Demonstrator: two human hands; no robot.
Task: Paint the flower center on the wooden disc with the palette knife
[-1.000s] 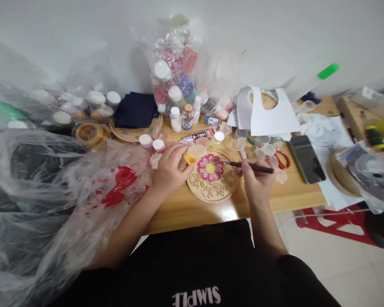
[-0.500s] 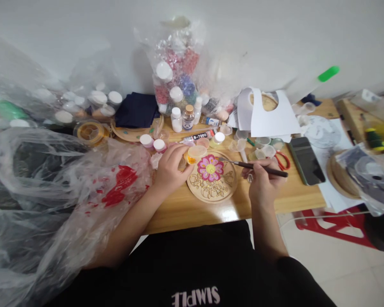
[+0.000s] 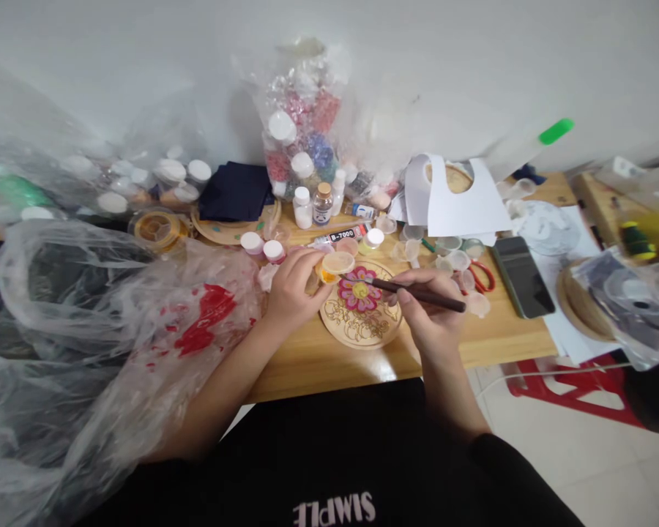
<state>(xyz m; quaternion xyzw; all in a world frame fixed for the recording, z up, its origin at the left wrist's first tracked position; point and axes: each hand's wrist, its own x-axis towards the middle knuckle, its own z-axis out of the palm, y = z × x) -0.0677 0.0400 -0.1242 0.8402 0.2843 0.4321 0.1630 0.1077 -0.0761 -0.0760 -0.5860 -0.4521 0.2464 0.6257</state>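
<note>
My left hand (image 3: 293,293) grips a small clear plastic cup (image 3: 338,263) with a little orange stuff inside, tipped toward the right. In my right hand (image 3: 431,315) is a thin tool with a dark handle (image 3: 442,299) and a slim metal tip. That tip lies at the cup's mouth; whether it touches the orange stuff I cannot tell. Under both hands a round wooden board (image 3: 356,340) rests on the table. It bears a pink and magenta flower (image 3: 356,296) with a yellow centre, above gold-outlined flowers and leaves in bare wood colour.
Behind the board lie a B-7000 glue tube (image 3: 340,236), white-lidded jars (image 3: 274,251) and small bottles (image 3: 302,208). To the right are several clear cups (image 3: 459,260), red-handled scissors (image 3: 482,277) and a phone (image 3: 523,278). A crumpled plastic bag (image 3: 115,307) covers the left side.
My right hand has moved left with the tool, bringing its tip from the flower's right edge to the cup. My left hand stays nearly still with the cup.
</note>
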